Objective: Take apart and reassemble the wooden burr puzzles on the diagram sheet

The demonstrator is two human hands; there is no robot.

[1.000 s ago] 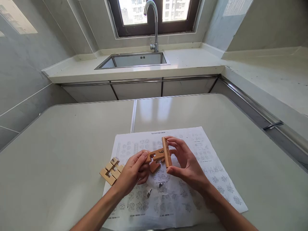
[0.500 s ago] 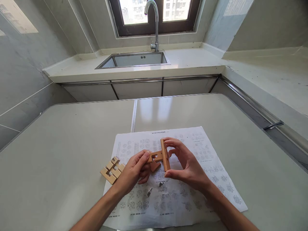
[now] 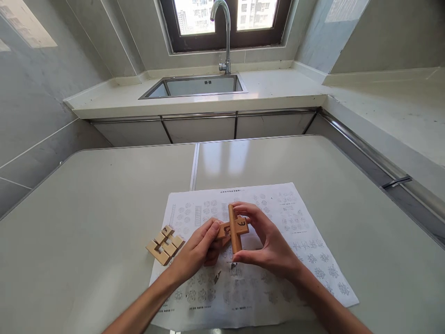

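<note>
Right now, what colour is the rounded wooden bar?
The rounded wooden bar is orange-brown, clearest in the head view.

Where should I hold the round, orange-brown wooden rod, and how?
Probably pinch the round, orange-brown wooden rod by its two ends, coming from the right: thumb near, fingers far. It's long and slim, and its ends stick out past the flat brown wooden piece with a black mark crossing its middle. The left hand is busy on the left; the right hand spans the rod this way.

This is a kitchen: a stainless-steel sink (image 3: 194, 95) with a gooseneck faucet (image 3: 227, 44) sits in the far countertop (image 3: 274, 83), beneath a dark-framed window (image 3: 229, 39) facing buildings.
</note>
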